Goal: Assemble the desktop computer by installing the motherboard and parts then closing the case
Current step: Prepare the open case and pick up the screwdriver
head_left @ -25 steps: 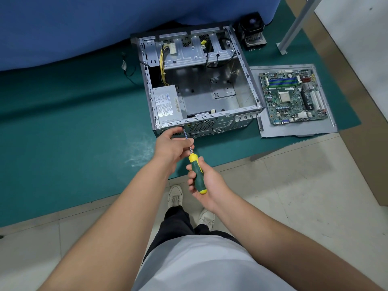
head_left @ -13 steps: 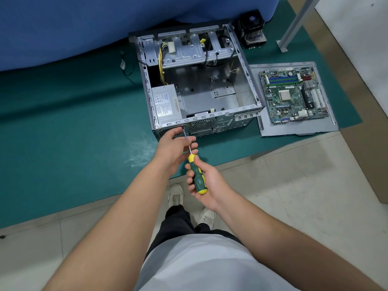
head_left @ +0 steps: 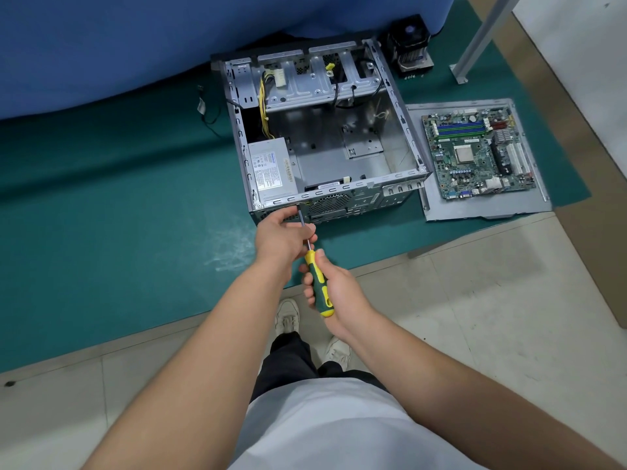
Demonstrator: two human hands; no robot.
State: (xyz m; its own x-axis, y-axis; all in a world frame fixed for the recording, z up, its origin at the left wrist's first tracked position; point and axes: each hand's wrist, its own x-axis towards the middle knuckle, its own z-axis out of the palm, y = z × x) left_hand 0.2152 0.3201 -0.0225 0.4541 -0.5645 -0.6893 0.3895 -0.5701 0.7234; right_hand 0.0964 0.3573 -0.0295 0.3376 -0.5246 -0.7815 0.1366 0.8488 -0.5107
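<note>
An open grey computer case (head_left: 398, 106) lies on its side on a green mat, with a power supply (head_left: 271, 169) in its near left corner. My right hand (head_left: 334, 293) grips the green and yellow handle of a screwdriver (head_left: 319, 283). Its tip touches the case's near rear panel by the power supply. My left hand (head_left: 281, 235) pinches the metal shaft close to the tip. The green motherboard (head_left: 476, 152) lies on the grey side panel (head_left: 539, 205) to the right of the case.
A CPU cooler with fan (head_left: 410, 45) stands behind the case at the back right. A loose black cable (head_left: 207, 113) lies left of the case. A metal table leg (head_left: 481, 39) stands at the far right. My shoes (head_left: 288, 315) are on the tiled floor.
The screwdriver handle has turned slightly in my right hand. Both hands stay at the same spot on the case's rear panel.
</note>
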